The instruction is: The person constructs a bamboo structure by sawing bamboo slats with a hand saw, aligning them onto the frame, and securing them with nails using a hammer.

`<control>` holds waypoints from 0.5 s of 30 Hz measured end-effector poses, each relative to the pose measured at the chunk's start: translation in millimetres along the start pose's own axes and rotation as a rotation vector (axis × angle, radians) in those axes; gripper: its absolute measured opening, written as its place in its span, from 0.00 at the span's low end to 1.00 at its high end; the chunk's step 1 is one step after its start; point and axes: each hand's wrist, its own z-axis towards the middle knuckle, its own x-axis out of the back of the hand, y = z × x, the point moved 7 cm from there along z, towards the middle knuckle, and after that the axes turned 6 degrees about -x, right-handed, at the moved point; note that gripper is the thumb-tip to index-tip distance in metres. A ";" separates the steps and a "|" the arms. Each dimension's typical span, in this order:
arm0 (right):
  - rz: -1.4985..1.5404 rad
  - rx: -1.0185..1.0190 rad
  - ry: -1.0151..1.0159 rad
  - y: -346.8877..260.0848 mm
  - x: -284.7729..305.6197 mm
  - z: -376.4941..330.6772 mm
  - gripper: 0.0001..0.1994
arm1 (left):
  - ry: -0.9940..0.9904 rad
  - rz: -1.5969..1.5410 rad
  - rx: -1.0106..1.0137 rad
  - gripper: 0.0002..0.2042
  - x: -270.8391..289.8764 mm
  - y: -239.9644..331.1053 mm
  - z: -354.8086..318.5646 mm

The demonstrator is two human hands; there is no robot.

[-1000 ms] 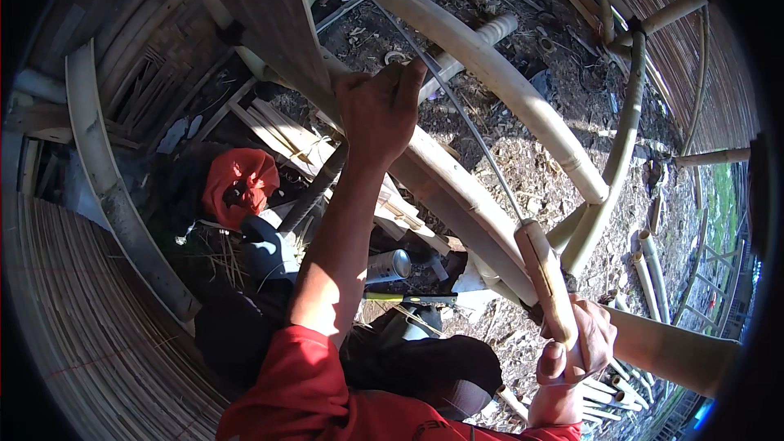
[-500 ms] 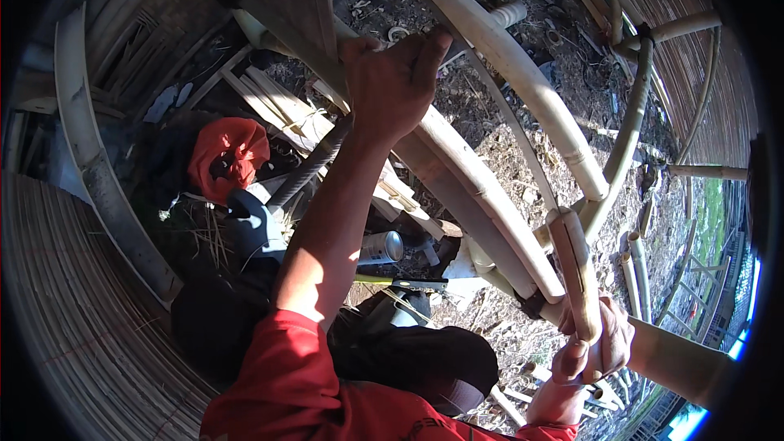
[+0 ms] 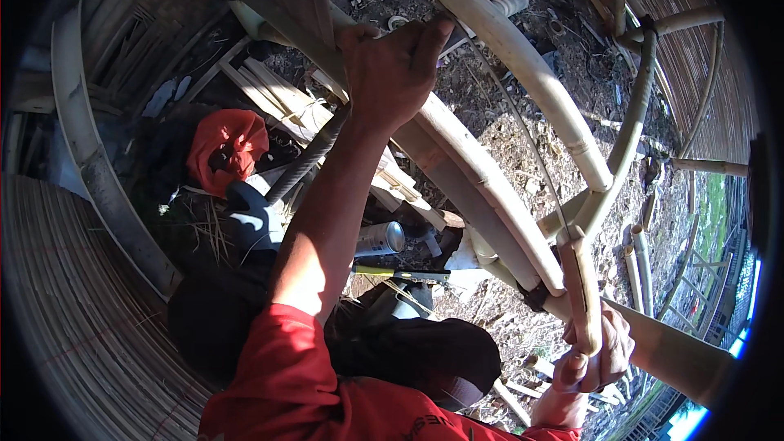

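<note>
Gripping the wooden handle (image 3: 581,290), the right hand (image 3: 600,347) is wrapped firmly round its lower end, thumb pressed along the near side, presumably so the tool cannot twist. From the handle's top a thin blade (image 3: 523,124) slants up and away from the right hand, its far end reaching beside the thumb side of the left hand (image 3: 390,73); whether they touch, I cannot tell. The left hand is closed in a fist over the upper part of the light bamboo pole (image 3: 494,180), fingertips hidden, probably to steady it. From there the pole slopes down toward the right hand, ending just short of it.

Beyond the blade, on the side away from the left hand, a thick curved bamboo length (image 3: 523,57) runs alongside. Below the left hand, past the forearm, sit a red bag (image 3: 229,147) and a metal can (image 3: 380,238), both apparently left clear of the arms.
</note>
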 end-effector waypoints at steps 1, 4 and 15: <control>0.037 -0.089 -0.014 10.3 15.7 -14.2 0.35 | 0.039 -0.038 0.006 0.19 -2.9 5.3 3.7; 0.001 -0.097 0.082 19.7 30.3 -37.4 0.38 | 0.036 -0.083 0.041 0.19 -12.1 11.5 7.2; -0.029 -0.082 -0.039 -5.2 16.8 -6.9 0.36 | 0.054 -0.071 -0.004 0.20 -3.2 5.9 4.0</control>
